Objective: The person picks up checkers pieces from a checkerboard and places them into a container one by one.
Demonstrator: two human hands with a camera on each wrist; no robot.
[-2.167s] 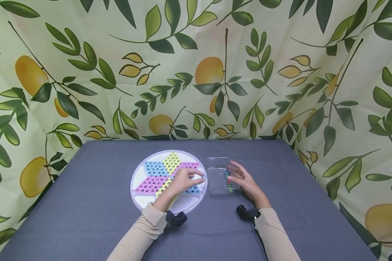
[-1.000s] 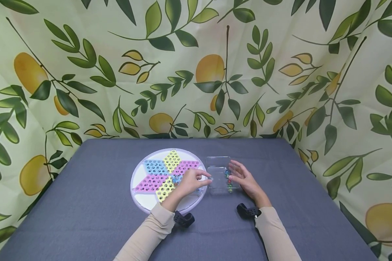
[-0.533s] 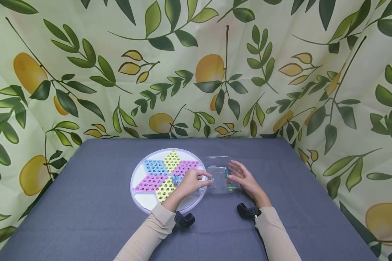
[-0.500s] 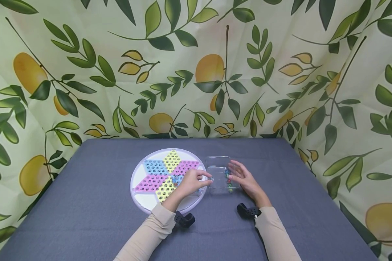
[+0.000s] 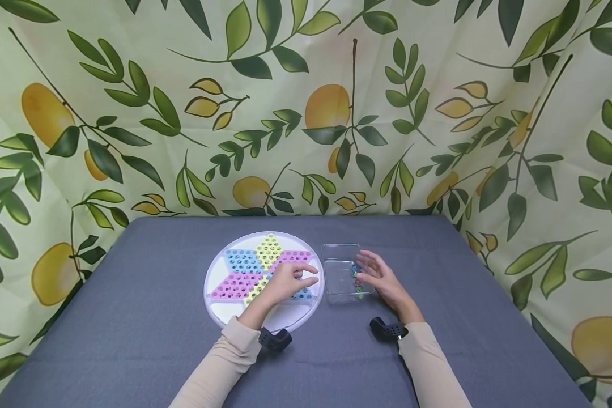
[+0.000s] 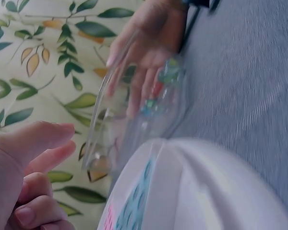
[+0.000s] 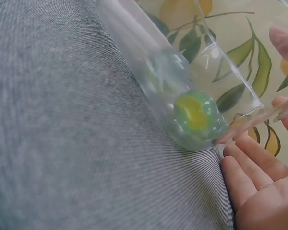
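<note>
My left hand (image 5: pixel 284 280) hovers over the right side of a round Chinese checkers board (image 5: pixel 226 309). Thumb and forefinger are apart with nothing between them, and the other fingers curl loosely, as the left wrist view shows. Just right of the board stands a clear plastic box (image 5: pixel 339 271). Several coloured marbles (image 5: pixel 358 288) lie in a row along its right side; a yellow-green marble (image 7: pixel 194 112) shows large in the right wrist view. My right hand (image 5: pixel 387 286) rests against the box's right wall, with relaxed, nearly straight fingers (image 7: pixel 252 167) at the wall and the thumb spread away.
A dark grey cloth (image 5: pixel 336 357) covers the table. Behind it and along the sides hangs a curtain (image 5: pixel 285 136) printed with leaves and fruit. A black wrist camera (image 5: pixel 275 340) sits on the left wrist, and another wrist camera (image 5: pixel 386 328) on the right.
Earlier my left hand pinched a small marble and carried it right to the box's left edge. Now it has drawn back left over the board without it. The right hand has stayed put.
</note>
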